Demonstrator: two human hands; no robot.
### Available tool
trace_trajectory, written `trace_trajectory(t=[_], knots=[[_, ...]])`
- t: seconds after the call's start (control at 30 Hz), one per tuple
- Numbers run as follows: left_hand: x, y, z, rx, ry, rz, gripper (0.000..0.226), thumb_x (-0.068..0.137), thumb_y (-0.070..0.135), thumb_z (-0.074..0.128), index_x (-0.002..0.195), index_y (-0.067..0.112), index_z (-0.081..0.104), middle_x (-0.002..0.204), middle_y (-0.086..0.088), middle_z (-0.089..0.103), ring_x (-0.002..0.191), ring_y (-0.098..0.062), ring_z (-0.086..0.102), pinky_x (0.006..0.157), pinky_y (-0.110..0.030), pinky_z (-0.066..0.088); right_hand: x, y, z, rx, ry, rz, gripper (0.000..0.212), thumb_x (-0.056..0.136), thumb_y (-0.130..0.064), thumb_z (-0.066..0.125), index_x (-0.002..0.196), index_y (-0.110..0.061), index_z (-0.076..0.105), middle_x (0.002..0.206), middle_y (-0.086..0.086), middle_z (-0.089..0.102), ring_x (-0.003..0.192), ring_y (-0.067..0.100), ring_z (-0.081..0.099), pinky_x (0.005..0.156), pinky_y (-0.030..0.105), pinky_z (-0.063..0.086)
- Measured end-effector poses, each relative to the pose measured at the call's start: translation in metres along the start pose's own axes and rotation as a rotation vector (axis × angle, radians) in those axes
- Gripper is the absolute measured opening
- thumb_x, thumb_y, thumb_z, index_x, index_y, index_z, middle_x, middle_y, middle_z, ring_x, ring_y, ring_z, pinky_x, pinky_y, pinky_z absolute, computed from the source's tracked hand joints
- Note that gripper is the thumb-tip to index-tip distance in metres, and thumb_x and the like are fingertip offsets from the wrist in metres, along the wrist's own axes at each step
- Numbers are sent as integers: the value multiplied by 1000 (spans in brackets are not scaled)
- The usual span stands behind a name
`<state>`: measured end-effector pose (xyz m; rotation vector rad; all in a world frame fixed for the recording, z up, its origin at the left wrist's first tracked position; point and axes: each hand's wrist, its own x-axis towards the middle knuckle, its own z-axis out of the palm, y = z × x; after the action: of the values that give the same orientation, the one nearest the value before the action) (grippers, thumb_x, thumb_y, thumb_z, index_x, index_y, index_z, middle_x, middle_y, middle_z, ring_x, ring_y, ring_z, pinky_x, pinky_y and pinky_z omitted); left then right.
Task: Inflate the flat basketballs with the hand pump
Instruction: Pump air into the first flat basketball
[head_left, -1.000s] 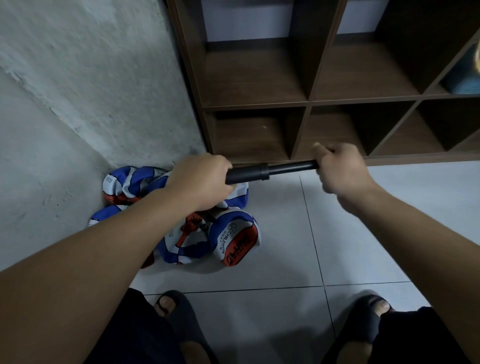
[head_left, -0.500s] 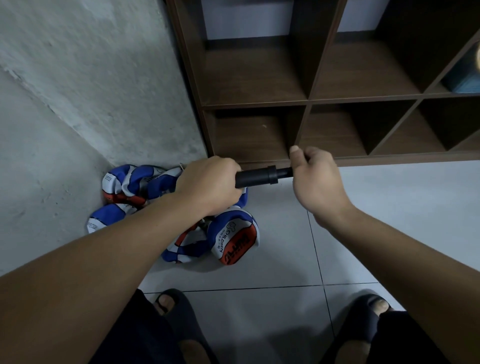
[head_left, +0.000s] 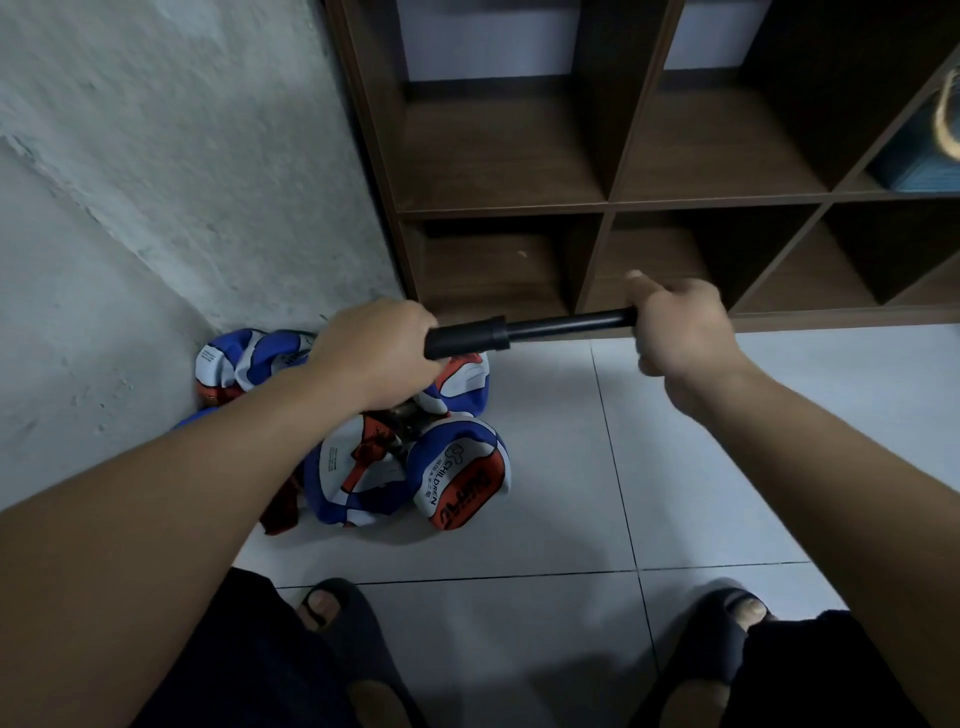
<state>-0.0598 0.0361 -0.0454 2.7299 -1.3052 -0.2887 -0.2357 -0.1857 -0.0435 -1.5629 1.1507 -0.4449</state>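
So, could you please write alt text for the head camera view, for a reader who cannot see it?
Seen from above, a person's left hand grips a black hand pump's barrel while the right hand holds its extended rod. Below lie flat blue, white and orange basketballs on a tiled floor, beside a brown shelf unit.

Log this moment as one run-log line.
left hand: grips pump barrel | right hand: grips rod end, rod extended | flat basketballs: on floor

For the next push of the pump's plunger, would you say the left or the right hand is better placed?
Right. The right hand grips the handle end of the extended rod, so it can likely drive it in. The left hand holds the pump barrel, steadying it above the flat basketballs.
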Motion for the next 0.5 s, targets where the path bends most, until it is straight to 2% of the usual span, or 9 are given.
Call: trace_trajectory(t=[0.07,0.2,0.3,0.37,0.43,0.5], knots=[[-2,1,-1,13,9,4,28,99,47,67,76,31,63,66,6,63,59,-14,61,56,-30,44,0,0,-3,-8,33,-1,34,109,-38,56,86,-13,54,64,1,35,58,22,30,55,38,31],[-8,18,5,46,51,51,35,97,46,70,70,33,53,64,6,61,58,-14,59,56,-31,46,-25,7,13,-126,36,-173,49,112,-39,49,70,-13,49,59,-3,43,56,20,40,58,35,33],[-10,26,5,64,68,82,38,96,43,71,67,34,49,64,7,61,59,-14,59,56,-31,44,-43,12,25,-153,-13,-218,48,114,-41,46,89,-5,64,73,4,59,66,18,53,61,37,41],[-12,30,6,64,63,96,38,95,40,71,66,36,47,65,7,61,60,-16,60,59,-33,48,-51,13,32,-162,-56,-226,47,114,-43,44,93,-6,64,75,3,60,66,17,54,58,33,43],[-15,33,9,61,48,91,25,93,40,72,74,35,57,67,8,61,61,-17,61,61,-34,53,-55,16,38,-177,-95,-209,47,114,-43,43,89,-8,61,73,1,56,61,14,49,53,27,41],[-16,35,13,72,51,93,10,93,44,73,94,35,70,68,10,59,61,-16,59,61,-35,55,-55,21,43,-199,-114,-194,49,114,-44,43,90,-6,61,70,1,54,57,13,47,50,26,40]])
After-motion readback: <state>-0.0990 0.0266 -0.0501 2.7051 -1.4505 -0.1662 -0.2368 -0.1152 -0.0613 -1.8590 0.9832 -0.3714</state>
